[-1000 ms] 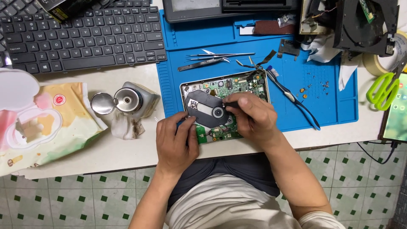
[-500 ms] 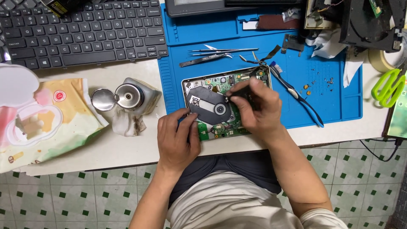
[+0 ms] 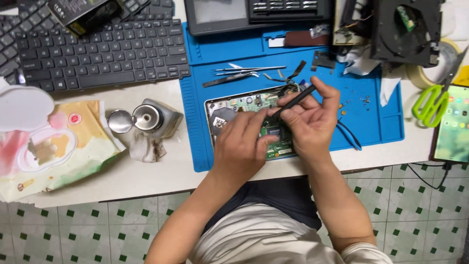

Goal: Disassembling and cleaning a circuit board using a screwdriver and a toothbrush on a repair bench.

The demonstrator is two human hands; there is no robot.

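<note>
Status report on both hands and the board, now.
Right hand grips black tool. Left hand rests on circuit board. Tweezers lie apart, above.

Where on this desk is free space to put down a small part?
Free: the blue mat right of the right hand, and bare desk between wipes pack and mat. Crowded: mat top, around tweezers, and the circuit board under both hands.
</note>
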